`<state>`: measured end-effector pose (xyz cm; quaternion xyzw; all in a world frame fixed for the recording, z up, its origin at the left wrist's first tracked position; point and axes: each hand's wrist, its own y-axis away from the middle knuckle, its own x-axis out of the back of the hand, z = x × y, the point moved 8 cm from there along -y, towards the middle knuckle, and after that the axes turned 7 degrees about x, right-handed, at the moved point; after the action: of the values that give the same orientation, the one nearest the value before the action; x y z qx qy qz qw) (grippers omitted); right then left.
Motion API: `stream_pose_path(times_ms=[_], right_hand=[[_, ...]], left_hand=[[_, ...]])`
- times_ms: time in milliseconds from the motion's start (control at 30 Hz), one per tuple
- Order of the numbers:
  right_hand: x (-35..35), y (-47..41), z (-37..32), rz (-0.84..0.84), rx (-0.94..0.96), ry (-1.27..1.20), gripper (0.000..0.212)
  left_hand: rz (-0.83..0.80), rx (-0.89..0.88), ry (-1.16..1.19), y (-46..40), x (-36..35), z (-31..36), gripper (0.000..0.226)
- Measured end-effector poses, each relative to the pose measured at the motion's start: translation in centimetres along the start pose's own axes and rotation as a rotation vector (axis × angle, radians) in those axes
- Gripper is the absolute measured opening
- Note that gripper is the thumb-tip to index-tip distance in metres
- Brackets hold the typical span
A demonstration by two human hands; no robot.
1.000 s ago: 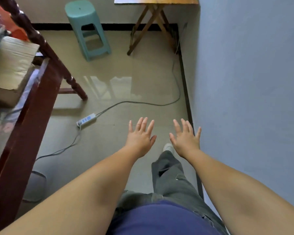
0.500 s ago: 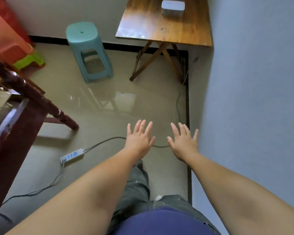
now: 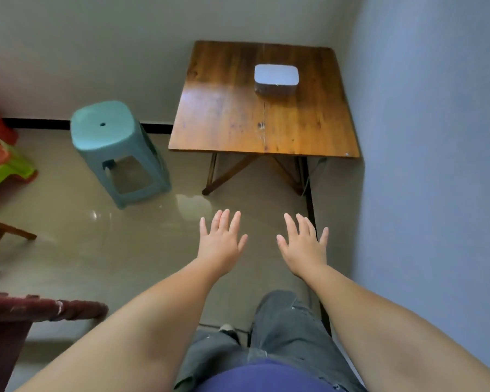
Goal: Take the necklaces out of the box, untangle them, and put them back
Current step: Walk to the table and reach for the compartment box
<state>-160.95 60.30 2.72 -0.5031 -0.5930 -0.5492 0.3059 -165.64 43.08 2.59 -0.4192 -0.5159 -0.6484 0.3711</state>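
1. A person stands in the corner of a tiled room, both bare arms stretched forward and palms down over the floor (image 3: 102, 250).
2. The left hand (image 3: 222, 246) is flat, its fingers spread wide, its grip fully open and holding nothing.
3. The right hand (image 3: 304, 247) mirrors it just beside, fingers fanned, its grip likewise open and empty.
4. Neither hand touches anything; both hang in the air, well short of the furniture ahead.
5. The box (image 3: 276, 79), pale grey-white with rounded corners and its lid closed, sits on the wooden counter (image 3: 224, 117) ahead of the person, toward the far right part of the top.
6. No necklace shows outside the box, and what it holds cannot be told from here.
7. The counter is a small folding table with crossed legs, pushed into the corner where a grey wall (image 3: 96, 46) meets a blue-grey wall (image 3: 436, 137).
8. A teal plastic stool (image 3: 116, 151) stands upright on the floor just left of the counter, apart from it.
9. Green and orange plastic stools (image 3: 3, 165) are stacked at the left edge of the view.
10. A dark red carved wooden rail (image 3: 40, 308) juts in from the lower left.
11. Below the arms show grey trousers (image 3: 289, 335) and the hem of a blue shirt (image 3: 266, 376).
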Motion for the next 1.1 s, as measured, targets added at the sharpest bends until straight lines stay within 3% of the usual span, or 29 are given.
stream_pose_path(times_ms=[133,467,767,867,933,1100], right_hand=[[2.7,-9.3,1.4,-0.004,0.019,0.016,0.057],[13.4,-32.3,4.2,0.011,0.098,0.083,0.058],[17.4,-50.0,3.5,0.032,0.077,0.089,0.062],[18.8,-56.2,3.4,0.043,0.084,0.103,0.064],[19.7,-58.6,3.4,0.07,0.093,0.108,0.065],[18.0,-63.4,5.3,0.027,0.121,0.136,0.069]], left_hand=[[-0.014,-0.068,-0.028,-9.3,1.9,2.7,0.06],[-0.012,0.022,0.048,-30.2,9.9,4.9,0.059],[-0.039,0.003,0.166,-48.7,13.9,5.1,0.061],[-0.044,0.0,0.378,-54.9,15.9,5.8,0.061],[-0.096,0.057,0.639,-57.4,16.9,5.9,0.06],[-0.428,0.377,1.25,-62.9,15.4,7.5,0.051]])
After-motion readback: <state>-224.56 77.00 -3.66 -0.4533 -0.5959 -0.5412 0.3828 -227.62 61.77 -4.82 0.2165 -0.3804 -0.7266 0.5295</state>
